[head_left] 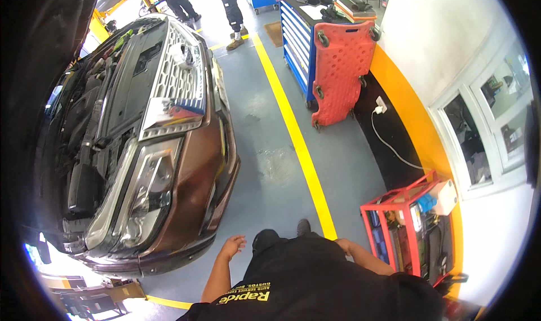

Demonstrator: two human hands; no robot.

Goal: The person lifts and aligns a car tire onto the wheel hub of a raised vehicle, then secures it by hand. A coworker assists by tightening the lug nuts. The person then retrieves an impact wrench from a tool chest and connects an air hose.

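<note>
My left hand (233, 246) hangs beside my body with its fingers loosely apart and empty, to the right of the brown car's front bumper (191, 208). The car's bonnet is raised, showing the engine bay (90, 124), headlight (143, 191) and silver grille (180, 78). My right hand (344, 246) is at my other side, near a red wheeled cart (389, 205) of tools and boxes; its fingers are partly hidden by my dark shirt, and I cannot make out whether they hold anything.
A yellow floor line (293, 140) runs ahead. On the right stand a blue tool chest (296, 53), a red creeper board (341, 67) propped against it, an orange-banded wall (406, 84) and a socket with a white cable (383, 135). Two people (231, 14) stand farther off.
</note>
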